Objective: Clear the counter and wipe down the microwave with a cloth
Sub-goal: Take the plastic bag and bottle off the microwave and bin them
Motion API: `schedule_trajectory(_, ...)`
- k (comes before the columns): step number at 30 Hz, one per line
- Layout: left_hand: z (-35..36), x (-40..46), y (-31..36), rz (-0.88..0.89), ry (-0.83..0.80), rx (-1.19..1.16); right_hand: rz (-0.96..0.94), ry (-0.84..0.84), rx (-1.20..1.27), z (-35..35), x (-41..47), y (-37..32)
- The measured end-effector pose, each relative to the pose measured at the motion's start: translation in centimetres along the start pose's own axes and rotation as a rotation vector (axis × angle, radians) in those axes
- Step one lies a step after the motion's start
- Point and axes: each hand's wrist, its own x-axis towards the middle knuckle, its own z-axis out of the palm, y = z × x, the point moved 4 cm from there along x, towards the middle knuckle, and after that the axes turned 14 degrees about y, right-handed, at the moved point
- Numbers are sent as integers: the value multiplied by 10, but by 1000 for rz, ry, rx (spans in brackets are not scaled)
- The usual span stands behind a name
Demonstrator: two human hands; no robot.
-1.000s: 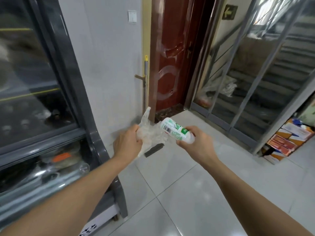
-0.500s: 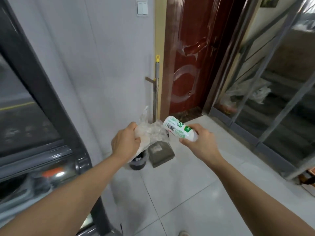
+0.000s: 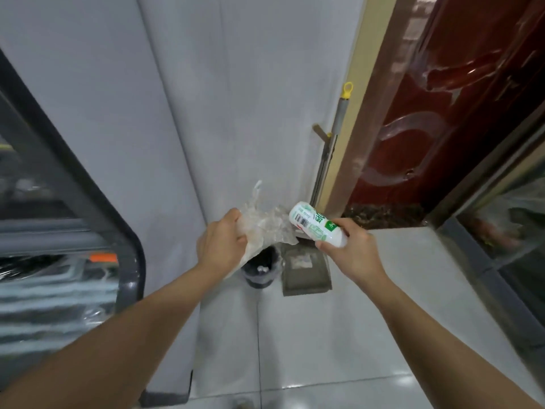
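Crinkly clear plastic wrap (image 3: 261,228) is bunched up in the left hand (image 3: 219,246), whose fingers curl tight around it. The right hand (image 3: 351,249) grips a small white bottle (image 3: 317,224) with a green label, tipped on its side. Both things are held close together in the air, above a little dark bin (image 3: 261,268) on the floor. A grey dustpan (image 3: 305,271) sits just beside the bin, near the white wall (image 3: 236,98) and the red door (image 3: 442,107).

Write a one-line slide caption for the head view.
Left hand grips crumpled plastic wrap, right hand holds a white bottle, above a dark bin.
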Motion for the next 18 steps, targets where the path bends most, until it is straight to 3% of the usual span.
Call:
schedule_trajectory(9,79,75,-49,-139,-10,75,19,-145,6,90,91,14)
schedule_trajectory(18,179,132,-101,-213,-174,106,68,-220,-47,188,157,40)
